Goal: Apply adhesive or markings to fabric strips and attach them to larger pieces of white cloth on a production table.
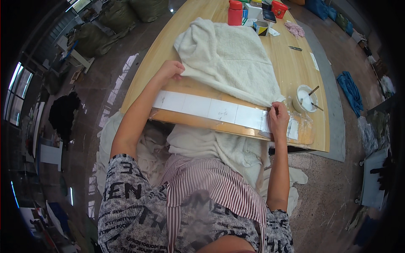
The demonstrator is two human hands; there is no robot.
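Note:
A cream fleecy fabric piece lies on the wooden table, bunched at its far left corner. My left hand pinches its near edge at the left. At the right end of the same edge, my right hand has its fingers closed on the fabric corner. Just in front of that edge runs a long white paper strip, marked off in sections and covered with clear film. More cream fabric hangs at the table's front, against my striped apron.
A white tub with sticks in it stands right of my right hand. Along the far end are a red bottle, a red basket, small boxes and a pink cloth. A pen lies at the right.

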